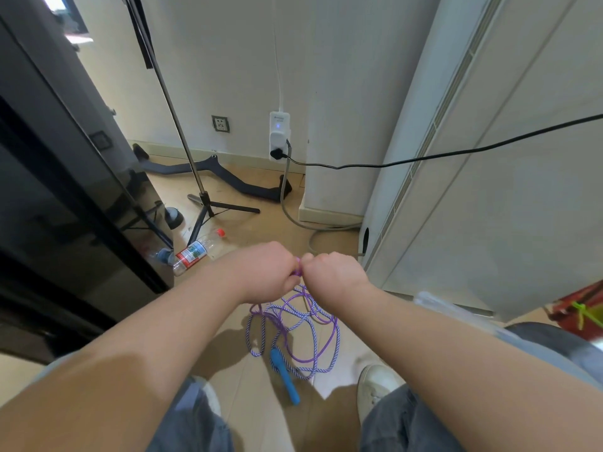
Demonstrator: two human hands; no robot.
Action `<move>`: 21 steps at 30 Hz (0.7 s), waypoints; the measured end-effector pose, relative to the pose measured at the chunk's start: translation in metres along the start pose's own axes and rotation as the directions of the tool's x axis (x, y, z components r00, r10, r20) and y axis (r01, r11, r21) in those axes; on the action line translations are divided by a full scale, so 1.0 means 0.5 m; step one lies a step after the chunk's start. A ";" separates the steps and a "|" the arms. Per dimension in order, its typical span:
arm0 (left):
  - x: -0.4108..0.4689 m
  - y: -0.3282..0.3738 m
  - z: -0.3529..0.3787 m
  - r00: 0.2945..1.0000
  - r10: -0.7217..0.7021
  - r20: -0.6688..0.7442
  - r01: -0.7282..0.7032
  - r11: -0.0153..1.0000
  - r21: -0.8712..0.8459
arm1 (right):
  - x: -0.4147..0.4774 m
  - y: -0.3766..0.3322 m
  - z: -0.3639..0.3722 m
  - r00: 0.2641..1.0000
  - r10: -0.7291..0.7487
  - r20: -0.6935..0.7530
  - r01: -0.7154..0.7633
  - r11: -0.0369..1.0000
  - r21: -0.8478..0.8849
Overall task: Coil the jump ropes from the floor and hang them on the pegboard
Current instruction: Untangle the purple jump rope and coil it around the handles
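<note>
Head view: your left hand [267, 272] and right hand [336, 275] are both curled into tight fists, knuckles touching, above the floor [248, 230]. Between them they grip the top of the purple rope [284, 334]. Only a small glossy purple bit shows in the gap, and you cannot tell whether it is handle or cord. From under your fists the smooth, shiny cord drops into a loose tangle of loops on the pale tan tiles. It is mixed there with a striped rope [248, 331], a twisted blue-and-white braid. A matte blue handle [285, 376], a rounded cylinder, lies at the near edge of the tangle, just beside your white shoe [375, 386].

To the left lies a clear plastic bottle [195, 252] on its side, with a red cap and a red, white and green label too small to read. Behind it stands a thin metal tripod [208, 203] with black legs. On the wall, a white plug adapter [280, 135] shows a small blue light; its printed mark is unreadable.
</note>
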State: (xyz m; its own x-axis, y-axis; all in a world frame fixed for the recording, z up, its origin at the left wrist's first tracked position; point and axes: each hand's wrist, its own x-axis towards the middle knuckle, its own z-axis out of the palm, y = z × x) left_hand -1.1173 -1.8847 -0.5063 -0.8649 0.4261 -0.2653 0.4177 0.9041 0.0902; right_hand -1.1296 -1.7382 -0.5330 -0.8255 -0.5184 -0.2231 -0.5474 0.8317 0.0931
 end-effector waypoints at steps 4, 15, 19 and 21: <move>-0.001 -0.041 -0.013 0.993 0.081 -0.091 -0.087 0.994 -0.061 | -0.015 0.010 -0.018 0.967 -0.208 0.144 0.220 0.973 -0.071; 0.014 -0.075 0.011 0.954 -0.298 -0.015 0.165 0.568 -0.806 | -0.021 0.053 -0.034 0.879 -0.392 -0.271 0.450 0.870 0.203; 0.023 -0.059 0.017 0.917 -0.399 -0.005 0.183 0.430 -0.884 | -0.019 0.055 -0.057 0.905 -0.150 -0.398 0.349 0.797 0.494; 0.020 -0.059 0.032 0.928 -0.368 -0.054 0.144 0.491 -0.859 | -0.012 0.068 -0.066 0.916 0.009 -0.400 0.248 0.772 0.585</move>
State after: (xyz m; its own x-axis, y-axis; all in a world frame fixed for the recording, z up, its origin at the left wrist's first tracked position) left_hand -1.1339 -1.9075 -0.5271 -0.9717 0.0644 -0.2273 -0.1590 0.5336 0.8307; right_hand -1.1480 -1.7133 -0.4964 -0.8163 -0.5472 0.1849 -0.5470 0.6297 -0.5515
